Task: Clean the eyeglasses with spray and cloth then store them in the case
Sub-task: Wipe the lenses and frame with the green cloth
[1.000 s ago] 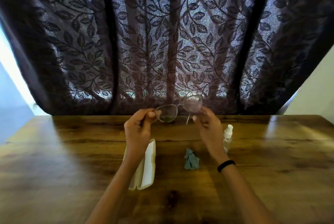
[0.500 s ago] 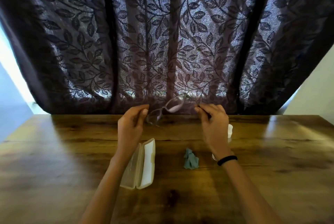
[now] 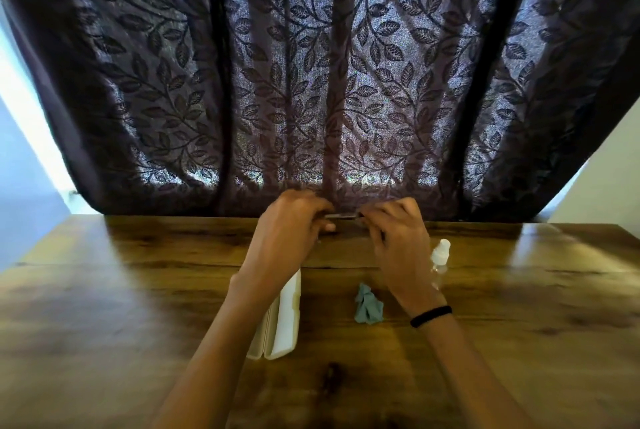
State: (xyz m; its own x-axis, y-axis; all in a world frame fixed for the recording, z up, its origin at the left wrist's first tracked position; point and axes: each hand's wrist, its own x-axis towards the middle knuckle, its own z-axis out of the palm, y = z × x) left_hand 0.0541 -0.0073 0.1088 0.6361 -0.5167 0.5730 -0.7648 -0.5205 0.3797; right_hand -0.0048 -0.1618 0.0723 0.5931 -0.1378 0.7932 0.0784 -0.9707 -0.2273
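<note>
Eyeglasses (image 3: 343, 216) are being held edge-on between a person's two hands, showing only as a thin dark bar above the far edge of the surface (image 3: 138, 290). The left hand (image 3: 291, 231) is pinching one end of the frame with curled fingers, and the right hand (image 3: 394, 241) is pinching the other end. A white case (image 3: 284, 324) is lying open under the left wrist and forearm. A crumpled teal cloth (image 3: 369, 305) is sitting between the two wrists, nearer the right. A clear spray bottle (image 3: 440, 253) is standing just outside the right hand, partly hidden by it. A black band (image 3: 431, 316) is circling the right wrist. A leaf-patterned curtain (image 3: 311, 82) is hanging behind both hands.
</note>
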